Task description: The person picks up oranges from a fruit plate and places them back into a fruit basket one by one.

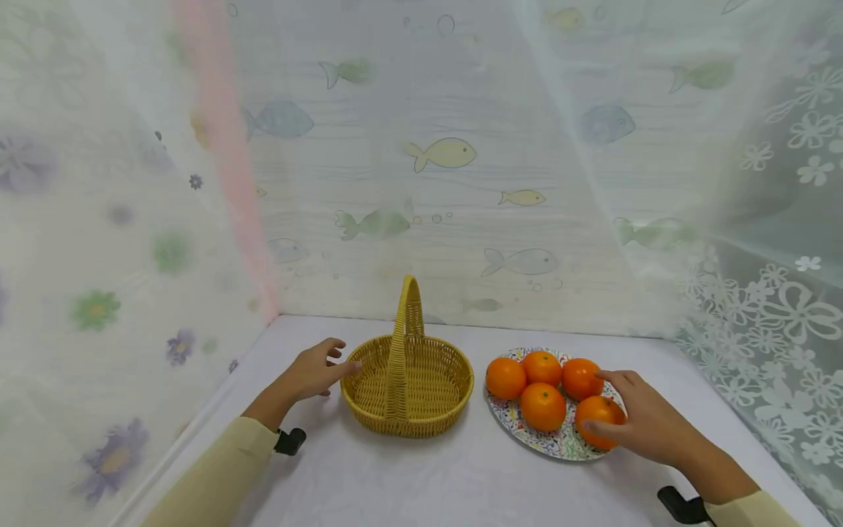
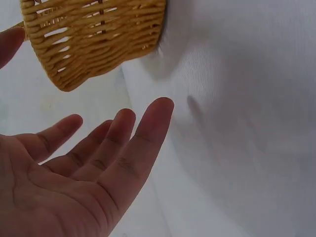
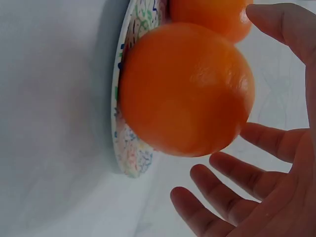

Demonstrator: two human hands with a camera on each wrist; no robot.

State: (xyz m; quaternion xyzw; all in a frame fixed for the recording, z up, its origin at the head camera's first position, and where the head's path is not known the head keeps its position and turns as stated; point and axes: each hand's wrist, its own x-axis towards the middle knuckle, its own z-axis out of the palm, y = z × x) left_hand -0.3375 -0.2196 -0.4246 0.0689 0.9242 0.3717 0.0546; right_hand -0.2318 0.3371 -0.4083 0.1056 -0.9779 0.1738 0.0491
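Observation:
My left hand (image 1: pixel 320 372) is at the left side of a yellow wicker basket (image 1: pixel 448 421) with a tall arched handle. Its fingers are spread and hold nothing, and the thumb overlaps the basket rim in the head view. On the right, several oranges (image 1: pixel 543 407) sit on a round plate (image 1: pixel 520 432) with a colourful pattern. My right hand (image 1: pixel 648 417) reaches over the plate's right side, thumb and fingers spread about the nearest orange (image 3: pixel 187 91). In the right wrist view, the fingers are loosely bent beside that orange, not closed round it.
A white cloth covers the table (image 1: pixel 421 483). Behind it hangs a pale curtain (image 1: pixel 448 241) with printed fish, and sheer flowered curtains (image 1: pixel 790 344) hang at the sides. The basket stands left of the plate with a narrow gap between them.

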